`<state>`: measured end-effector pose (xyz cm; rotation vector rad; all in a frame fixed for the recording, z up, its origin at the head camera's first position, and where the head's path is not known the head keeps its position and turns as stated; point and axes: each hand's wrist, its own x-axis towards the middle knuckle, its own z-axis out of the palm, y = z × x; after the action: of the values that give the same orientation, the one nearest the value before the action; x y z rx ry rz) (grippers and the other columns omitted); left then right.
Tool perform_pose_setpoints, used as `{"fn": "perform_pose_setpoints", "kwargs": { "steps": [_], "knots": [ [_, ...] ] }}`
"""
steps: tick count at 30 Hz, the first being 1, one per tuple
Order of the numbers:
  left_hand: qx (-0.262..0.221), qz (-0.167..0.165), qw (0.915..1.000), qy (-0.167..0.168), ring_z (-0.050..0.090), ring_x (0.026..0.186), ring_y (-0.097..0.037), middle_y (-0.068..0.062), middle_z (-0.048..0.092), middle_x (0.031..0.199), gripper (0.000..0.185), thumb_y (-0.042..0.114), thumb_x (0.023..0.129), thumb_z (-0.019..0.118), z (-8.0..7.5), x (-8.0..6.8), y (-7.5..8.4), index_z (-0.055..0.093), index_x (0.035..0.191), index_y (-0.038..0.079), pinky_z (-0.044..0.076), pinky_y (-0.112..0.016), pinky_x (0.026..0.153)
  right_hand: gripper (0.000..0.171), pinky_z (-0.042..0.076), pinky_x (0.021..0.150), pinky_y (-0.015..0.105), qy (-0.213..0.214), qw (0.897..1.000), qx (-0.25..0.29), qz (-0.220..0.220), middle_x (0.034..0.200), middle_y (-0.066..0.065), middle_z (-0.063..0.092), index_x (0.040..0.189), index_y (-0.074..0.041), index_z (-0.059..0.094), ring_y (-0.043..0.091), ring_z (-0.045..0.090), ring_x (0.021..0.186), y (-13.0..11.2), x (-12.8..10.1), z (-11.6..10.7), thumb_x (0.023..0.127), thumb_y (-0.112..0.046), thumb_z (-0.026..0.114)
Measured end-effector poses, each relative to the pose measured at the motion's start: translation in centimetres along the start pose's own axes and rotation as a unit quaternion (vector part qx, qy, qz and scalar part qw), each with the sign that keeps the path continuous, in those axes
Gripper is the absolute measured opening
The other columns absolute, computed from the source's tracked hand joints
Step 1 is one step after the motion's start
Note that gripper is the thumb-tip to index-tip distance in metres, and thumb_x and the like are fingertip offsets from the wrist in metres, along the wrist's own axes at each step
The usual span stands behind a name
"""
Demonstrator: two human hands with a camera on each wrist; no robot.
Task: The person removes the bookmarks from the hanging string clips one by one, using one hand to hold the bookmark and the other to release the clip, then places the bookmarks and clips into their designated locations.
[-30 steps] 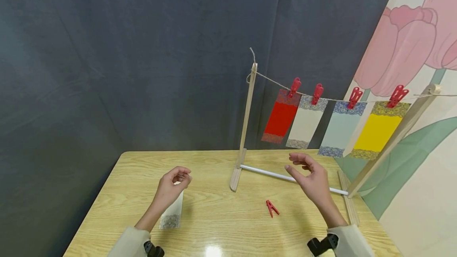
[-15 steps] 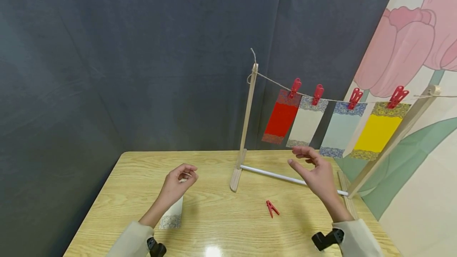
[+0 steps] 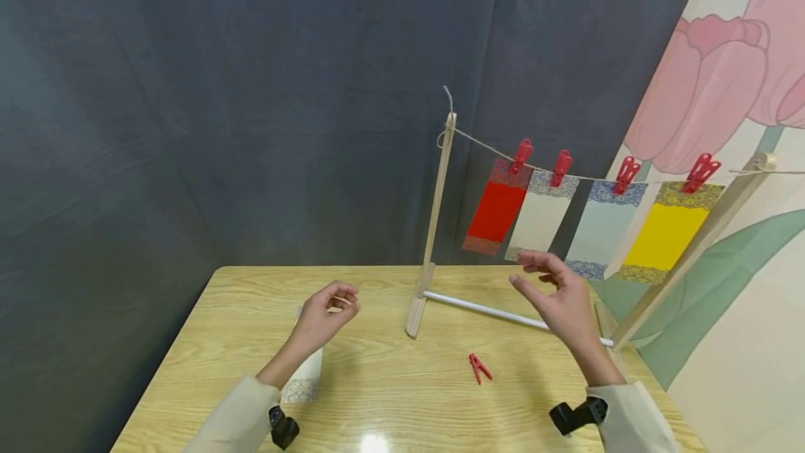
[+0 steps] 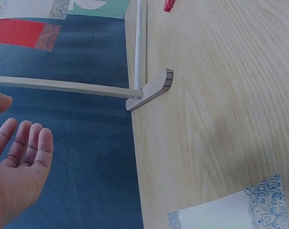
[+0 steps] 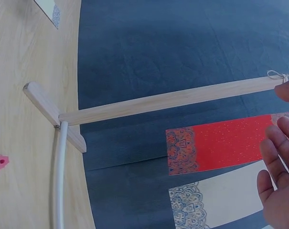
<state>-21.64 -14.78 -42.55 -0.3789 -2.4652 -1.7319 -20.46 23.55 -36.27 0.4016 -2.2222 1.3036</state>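
Note:
My left hand (image 3: 323, 317) hovers over the table with fingers loosely bent, holding nothing. Partly hidden beneath its wrist lies a white card with patterned bands (image 3: 303, 376); the left wrist view shows its blue lacy end (image 4: 268, 205). My right hand (image 3: 560, 299) is raised in front of the hanging cards, thumb apart from the fingers, with nothing in it. On the table between the hands lies a red clothespin (image 3: 479, 368). Red clothespins hold a red card (image 3: 495, 208), a white card (image 3: 542, 212), a pale blue card (image 3: 604, 226) and a yellow card (image 3: 673, 229) on a string.
The string (image 3: 481, 144) runs between a left wooden post (image 3: 438, 194) and a right wooden post (image 3: 704, 243). A white rod (image 3: 484, 310) joins their feet low over the table (image 3: 390, 397). Behind hangs a dark curtain (image 3: 283, 110); a tulip-patterned wall (image 3: 711, 82) is at right.
My left hand has moved right and slightly up, away from the white card on the table. My right hand has shifted a little right and up. The cards and clothespins stay put.

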Motion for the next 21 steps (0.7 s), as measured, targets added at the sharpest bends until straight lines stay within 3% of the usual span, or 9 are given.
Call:
{"fn": "perform_pose_setpoints", "kwargs": {
  "steps": [4, 8, 11, 15, 18, 21],
  "knots": [
    [0.006, 0.016, 0.9998, -0.006, 0.061, 0.087, -0.019, -0.005, 0.064, 0.099, 0.018, 0.012, 0.091, 0.069, 0.2, 0.4, 0.3, 0.067, 0.108, 0.011, 0.052, -0.032, 0.070, 0.030, 0.040, 0.077, 0.022, 0.007, 1.000, -0.006, -0.020, 0.107, -0.003, 0.066, 0.113, -0.005, 0.067, 0.006, 0.056, 0.093, -0.2, 0.5, -0.1, 0.084, -0.002, 0.074],
    [0.012, 0.024, 0.9996, -0.007, 0.061, 0.087, -0.020, -0.008, 0.065, 0.101, 0.019, 0.009, 0.090, 0.070, 0.5, 0.9, 0.9, 0.066, 0.109, 0.009, 0.052, -0.031, 0.071, 0.031, 0.040, 0.075, 0.020, 0.016, 0.999, -0.012, -0.033, 0.105, -0.004, 0.067, 0.112, 0.000, 0.066, 0.002, 0.057, 0.090, -1.8, 0.9, -0.5, 0.083, 0.002, 0.073],
    [0.022, 0.021, 0.9995, -0.008, 0.061, 0.088, -0.024, -0.010, 0.064, 0.102, 0.021, 0.006, 0.090, 0.069, 0.8, 1.1, 1.6, 0.065, 0.110, 0.005, 0.052, -0.032, 0.070, 0.030, 0.041, 0.075, 0.019, 0.019, 0.999, -0.015, -0.029, 0.105, 0.008, 0.067, 0.112, 0.004, 0.065, 0.007, 0.058, 0.088, -3.5, 1.3, -0.8, 0.082, 0.006, 0.072],
    [0.033, 0.026, 0.9990, -0.017, 0.061, 0.089, -0.029, -0.015, 0.063, 0.102, 0.021, 0.001, 0.090, 0.066, 1.0, 0.8, 4.0, 0.063, 0.111, 0.001, 0.052, -0.034, 0.070, 0.031, 0.042, 0.075, 0.017, 0.016, 0.999, -0.017, -0.027, 0.107, 0.017, 0.066, 0.113, 0.005, 0.065, 0.012, 0.059, 0.088, -4.2, 1.9, -1.1, 0.082, 0.007, 0.071],
    [0.033, 0.038, 0.9985, -0.023, 0.061, 0.089, -0.028, -0.015, 0.063, 0.103, 0.022, 0.002, 0.091, 0.066, 1.0, 1.1, 4.0, 0.064, 0.112, 0.002, 0.051, -0.034, 0.073, 0.032, 0.042, 0.077, 0.016, 0.013, 0.999, -0.022, -0.032, 0.109, 0.013, 0.066, 0.115, 0.000, 0.065, 0.011, 0.058, 0.090, -3.1, 2.5, -1.3, 0.083, 0.002, 0.073],
    [0.031, 0.050, 0.9980, -0.025, 0.061, 0.087, -0.022, -0.008, 0.064, 0.101, 0.021, 0.006, 0.090, 0.068, 1.2, 1.9, 2.8, 0.065, 0.111, 0.007, 0.052, -0.034, 0.073, 0.032, 0.042, 0.077, 0.017, 0.010, 0.999, -0.028, -0.031, 0.111, 0.012, 0.066, 0.116, -0.004, 0.066, 0.009, 0.057, 0.092, -2.6, 2.8, -1.5, 0.085, -0.003, 0.074]
  ]
}}
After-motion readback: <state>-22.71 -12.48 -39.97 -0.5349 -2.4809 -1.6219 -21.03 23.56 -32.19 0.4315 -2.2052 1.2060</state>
